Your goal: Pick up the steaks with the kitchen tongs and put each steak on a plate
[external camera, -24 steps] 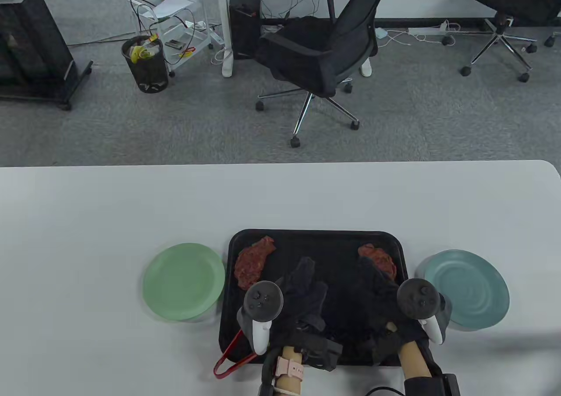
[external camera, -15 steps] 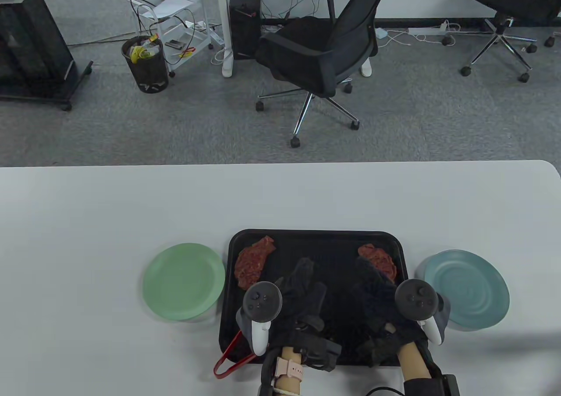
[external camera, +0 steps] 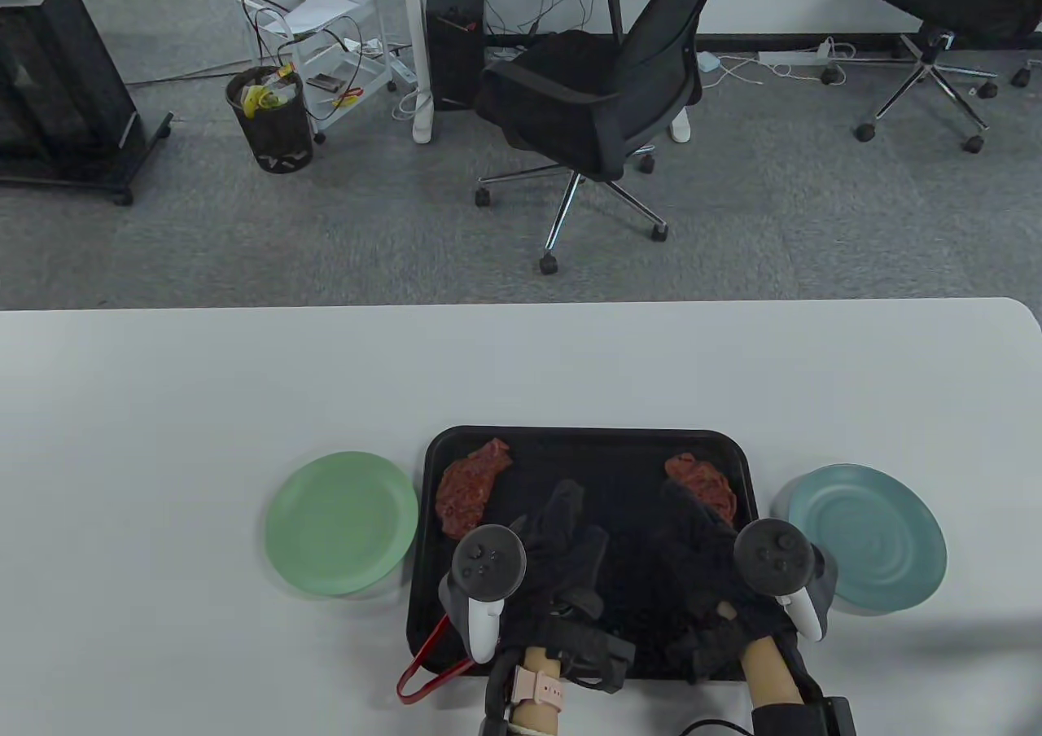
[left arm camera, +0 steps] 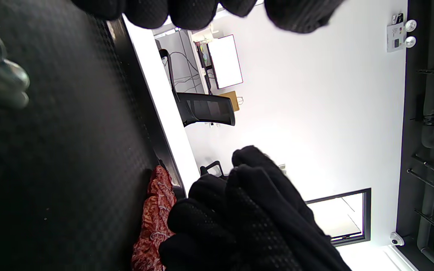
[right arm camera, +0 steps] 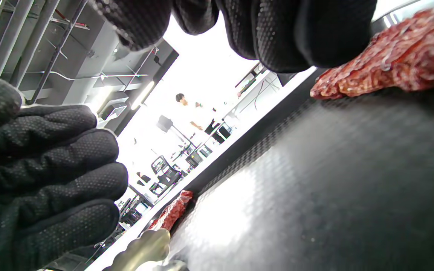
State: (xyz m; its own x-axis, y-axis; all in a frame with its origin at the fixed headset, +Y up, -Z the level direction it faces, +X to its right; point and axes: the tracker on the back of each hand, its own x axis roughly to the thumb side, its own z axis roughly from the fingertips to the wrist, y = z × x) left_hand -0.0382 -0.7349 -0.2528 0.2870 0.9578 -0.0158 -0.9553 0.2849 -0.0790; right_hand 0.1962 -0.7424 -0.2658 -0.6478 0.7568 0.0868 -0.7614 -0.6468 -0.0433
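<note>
A black tray (external camera: 586,443) holds two raw red steaks: the left steak (external camera: 470,488) in its far left corner and the right steak (external camera: 702,479) in its far right corner. A green plate (external camera: 342,522) lies left of the tray and a blue plate (external camera: 867,536) right of it. Red-handled tongs (external camera: 431,663) stick out over the tray's front left corner, partly under my left wrist; their metal tip (right arm camera: 141,246) rests on the tray. My left hand (external camera: 562,541) and right hand (external camera: 692,532) hover low over the tray, fingers relaxed, holding nothing. The right steak (right arm camera: 390,64) lies just beyond my right fingertips (right arm camera: 277,30).
The white table (external camera: 521,370) stretches far beyond the tray. Past its far edge stand an office chair (external camera: 586,101), a waste bin (external camera: 273,121) and a wire cart on grey carpet.
My right hand has shifted very slightly to the left. Tray, steaks, plates and tongs lie as before.
</note>
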